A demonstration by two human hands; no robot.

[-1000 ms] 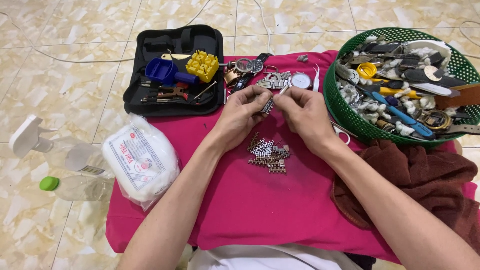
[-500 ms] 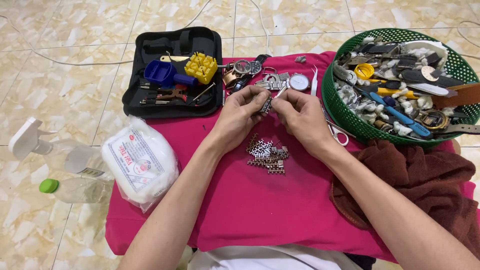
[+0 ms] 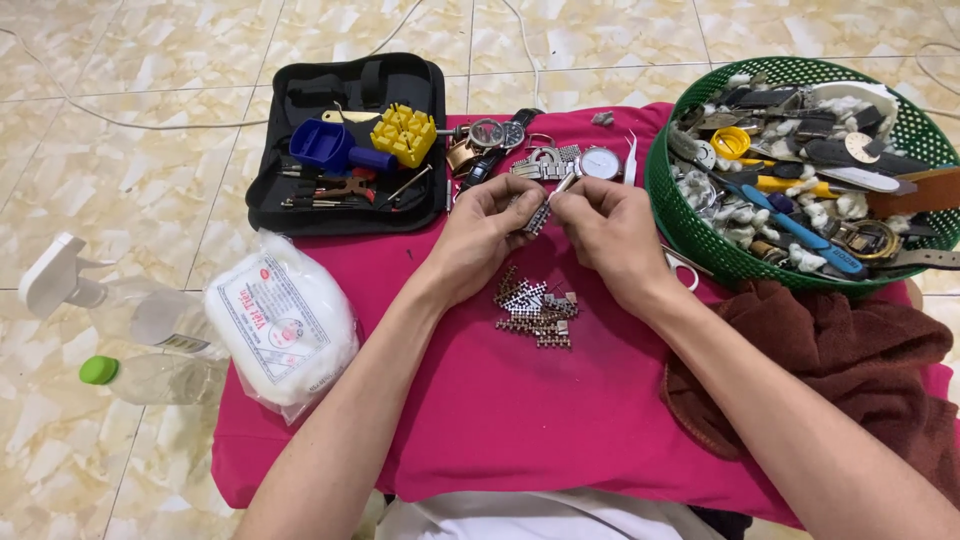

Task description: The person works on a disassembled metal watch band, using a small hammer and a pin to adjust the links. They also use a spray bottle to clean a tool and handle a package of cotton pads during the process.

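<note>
Both your hands pinch a short metal watch-band segment at frame centre.
Left hand and right hand close on it; a slip likely drops it among the loose links below.

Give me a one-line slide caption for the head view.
Left hand and right hand hold a metal watch-band segment above loose band links on a pink cloth, beside a green basket.
</note>
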